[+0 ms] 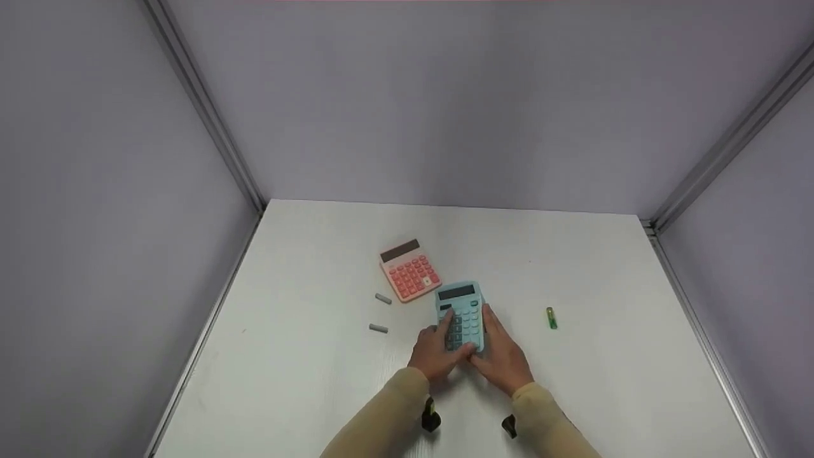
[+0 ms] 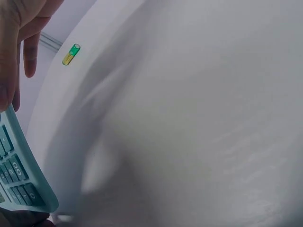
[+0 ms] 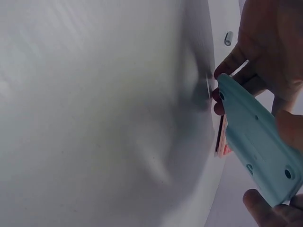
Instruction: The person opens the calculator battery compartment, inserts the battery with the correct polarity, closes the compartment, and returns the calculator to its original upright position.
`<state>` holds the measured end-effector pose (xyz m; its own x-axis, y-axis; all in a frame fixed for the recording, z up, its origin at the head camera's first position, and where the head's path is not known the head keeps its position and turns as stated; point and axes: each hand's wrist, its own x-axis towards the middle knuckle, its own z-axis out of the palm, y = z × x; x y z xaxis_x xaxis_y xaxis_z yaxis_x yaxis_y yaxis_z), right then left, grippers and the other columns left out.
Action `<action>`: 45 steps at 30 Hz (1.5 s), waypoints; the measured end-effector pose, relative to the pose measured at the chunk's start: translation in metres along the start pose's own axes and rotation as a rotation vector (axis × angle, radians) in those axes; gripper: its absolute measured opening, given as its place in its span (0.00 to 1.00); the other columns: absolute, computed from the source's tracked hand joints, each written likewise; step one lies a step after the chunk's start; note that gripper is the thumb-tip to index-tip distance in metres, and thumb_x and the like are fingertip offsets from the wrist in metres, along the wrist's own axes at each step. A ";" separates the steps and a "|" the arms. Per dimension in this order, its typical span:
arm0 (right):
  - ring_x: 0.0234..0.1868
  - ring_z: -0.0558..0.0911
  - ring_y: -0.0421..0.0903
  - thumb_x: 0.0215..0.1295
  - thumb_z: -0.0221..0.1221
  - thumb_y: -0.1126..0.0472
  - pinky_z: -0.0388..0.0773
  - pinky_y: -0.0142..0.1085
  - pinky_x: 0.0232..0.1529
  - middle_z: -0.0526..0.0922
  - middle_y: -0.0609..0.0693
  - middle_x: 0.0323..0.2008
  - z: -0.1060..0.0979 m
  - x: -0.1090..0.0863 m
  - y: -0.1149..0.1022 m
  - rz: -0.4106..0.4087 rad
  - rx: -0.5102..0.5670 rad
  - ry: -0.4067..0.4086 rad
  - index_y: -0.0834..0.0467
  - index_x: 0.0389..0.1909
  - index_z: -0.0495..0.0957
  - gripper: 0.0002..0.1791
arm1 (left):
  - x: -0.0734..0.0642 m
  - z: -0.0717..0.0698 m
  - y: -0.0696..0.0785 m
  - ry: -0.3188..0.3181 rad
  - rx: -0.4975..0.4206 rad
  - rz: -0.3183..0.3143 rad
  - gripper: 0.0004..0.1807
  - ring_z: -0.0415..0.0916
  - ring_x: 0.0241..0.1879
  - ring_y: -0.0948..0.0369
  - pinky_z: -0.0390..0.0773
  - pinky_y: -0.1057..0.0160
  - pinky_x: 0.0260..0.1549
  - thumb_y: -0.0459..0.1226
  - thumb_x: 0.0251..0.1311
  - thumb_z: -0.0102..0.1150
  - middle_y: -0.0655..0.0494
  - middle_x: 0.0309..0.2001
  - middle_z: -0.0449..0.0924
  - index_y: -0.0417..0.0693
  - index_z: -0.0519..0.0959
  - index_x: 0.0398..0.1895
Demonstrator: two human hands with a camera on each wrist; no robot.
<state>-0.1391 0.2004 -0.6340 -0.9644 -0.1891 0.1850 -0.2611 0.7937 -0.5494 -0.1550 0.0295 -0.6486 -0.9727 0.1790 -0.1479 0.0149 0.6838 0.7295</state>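
Observation:
A light blue calculator [image 1: 469,305] is held up off the white table between both hands, its keys and display facing up. My left hand [image 1: 435,357] grips its lower left part, with one finger lying over the keys and the thumb at the bottom edge. Along the right side my right hand [image 1: 507,362] holds it, fingers against the edge. The right wrist view shows the calculator's back [image 3: 258,137] with round recesses. In the left wrist view, only a corner of its keypad [image 2: 16,177] shows.
A pink calculator [image 1: 410,270] lies just behind the blue one. Two small grey cylinders, one nearer [image 1: 378,328] and one farther [image 1: 383,298], lie to the left. On the right lies a green and yellow battery [image 1: 551,318]. Grey panels [image 1: 407,102] surround the table.

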 end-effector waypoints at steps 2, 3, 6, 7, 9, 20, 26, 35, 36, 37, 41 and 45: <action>0.71 0.60 0.48 0.52 0.72 0.53 0.63 0.45 0.67 0.52 0.53 0.75 0.001 -0.001 -0.001 -0.031 -0.013 0.024 0.57 0.76 0.44 0.58 | 0.001 -0.001 0.001 0.000 -0.011 -0.011 0.55 0.69 0.50 0.57 0.73 0.53 0.54 0.76 0.47 0.46 0.45 0.59 0.68 0.63 0.48 0.77; 0.71 0.61 0.49 0.51 0.72 0.53 0.64 0.44 0.66 0.53 0.54 0.74 0.001 -0.001 -0.002 -0.047 -0.019 0.033 0.58 0.76 0.44 0.58 | 0.002 -0.001 0.001 0.001 -0.016 -0.015 0.56 0.69 0.49 0.58 0.73 0.53 0.54 0.76 0.47 0.46 0.46 0.58 0.69 0.63 0.47 0.77; 0.71 0.61 0.49 0.51 0.72 0.55 0.64 0.44 0.66 0.53 0.54 0.74 0.002 0.000 -0.004 -0.070 -0.021 0.044 0.59 0.76 0.45 0.58 | 0.003 -0.001 0.001 0.005 -0.015 -0.025 0.58 0.69 0.49 0.58 0.73 0.54 0.54 0.77 0.44 0.47 0.46 0.58 0.68 0.63 0.47 0.77; 0.71 0.60 0.48 0.51 0.72 0.55 0.64 0.44 0.66 0.53 0.54 0.74 0.002 0.000 -0.004 -0.072 -0.021 0.045 0.59 0.76 0.45 0.58 | 0.003 0.000 0.001 0.003 -0.009 -0.027 0.58 0.69 0.49 0.58 0.73 0.54 0.54 0.77 0.44 0.47 0.46 0.58 0.68 0.63 0.47 0.77; 0.71 0.60 0.48 0.51 0.72 0.56 0.64 0.44 0.66 0.52 0.53 0.74 0.002 -0.001 -0.005 -0.074 -0.018 0.047 0.59 0.76 0.45 0.57 | 0.003 0.001 0.000 0.007 -0.010 -0.024 0.58 0.69 0.51 0.57 0.73 0.53 0.54 0.77 0.44 0.48 0.45 0.59 0.67 0.63 0.47 0.77; 0.72 0.58 0.46 0.53 0.70 0.57 0.62 0.43 0.67 0.51 0.53 0.75 0.005 -0.001 -0.008 -0.085 -0.042 0.048 0.59 0.76 0.46 0.55 | 0.003 0.001 0.000 0.017 -0.049 -0.009 0.59 0.69 0.51 0.57 0.74 0.53 0.54 0.76 0.44 0.51 0.44 0.59 0.67 0.60 0.47 0.77; 0.70 0.62 0.48 0.50 0.70 0.60 0.66 0.44 0.65 0.53 0.54 0.74 0.007 -0.001 -0.009 -0.118 -0.059 0.084 0.59 0.75 0.47 0.55 | 0.002 0.001 0.002 0.017 -0.064 -0.022 0.61 0.69 0.53 0.56 0.73 0.52 0.55 0.76 0.42 0.52 0.43 0.62 0.66 0.62 0.46 0.77; 0.69 0.65 0.50 0.50 0.69 0.61 0.68 0.44 0.63 0.56 0.56 0.73 0.006 0.000 -0.014 -0.202 -0.093 0.129 0.62 0.74 0.50 0.52 | 0.001 -0.001 0.004 -0.004 -0.143 -0.028 0.61 0.64 0.63 0.52 0.67 0.49 0.62 0.74 0.44 0.54 0.44 0.68 0.61 0.57 0.44 0.77; 0.69 0.64 0.50 0.51 0.69 0.60 0.67 0.44 0.63 0.56 0.56 0.73 0.006 0.000 -0.014 -0.206 -0.098 0.128 0.62 0.74 0.50 0.52 | 0.001 -0.001 0.005 -0.008 -0.148 -0.029 0.61 0.64 0.64 0.53 0.66 0.49 0.62 0.74 0.44 0.54 0.45 0.69 0.60 0.56 0.44 0.77; 0.69 0.64 0.49 0.51 0.69 0.60 0.67 0.44 0.63 0.56 0.55 0.73 0.006 0.000 -0.015 -0.209 -0.101 0.127 0.62 0.74 0.50 0.52 | 0.001 -0.001 0.005 -0.010 -0.153 -0.028 0.61 0.63 0.64 0.53 0.66 0.49 0.63 0.74 0.45 0.54 0.45 0.69 0.60 0.55 0.44 0.77; 0.69 0.64 0.49 0.50 0.70 0.59 0.67 0.44 0.63 0.56 0.55 0.73 0.006 0.000 -0.017 -0.222 -0.102 0.134 0.62 0.74 0.51 0.52 | 0.001 -0.003 0.005 -0.023 -0.198 -0.020 0.61 0.60 0.68 0.52 0.62 0.49 0.65 0.73 0.46 0.55 0.46 0.71 0.58 0.53 0.45 0.77; 0.69 0.64 0.49 0.50 0.71 0.58 0.67 0.44 0.63 0.55 0.54 0.74 0.006 0.000 -0.017 -0.238 -0.099 0.136 0.61 0.74 0.52 0.53 | 0.002 -0.004 0.003 -0.042 -0.241 -0.013 0.59 0.56 0.70 0.52 0.59 0.49 0.67 0.71 0.49 0.55 0.48 0.73 0.54 0.54 0.44 0.77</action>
<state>-0.1348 0.1832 -0.6295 -0.8601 -0.3033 0.4102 -0.4677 0.7900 -0.3966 -0.1580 0.0291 -0.6436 -0.9619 0.2038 -0.1822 -0.0582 0.4983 0.8650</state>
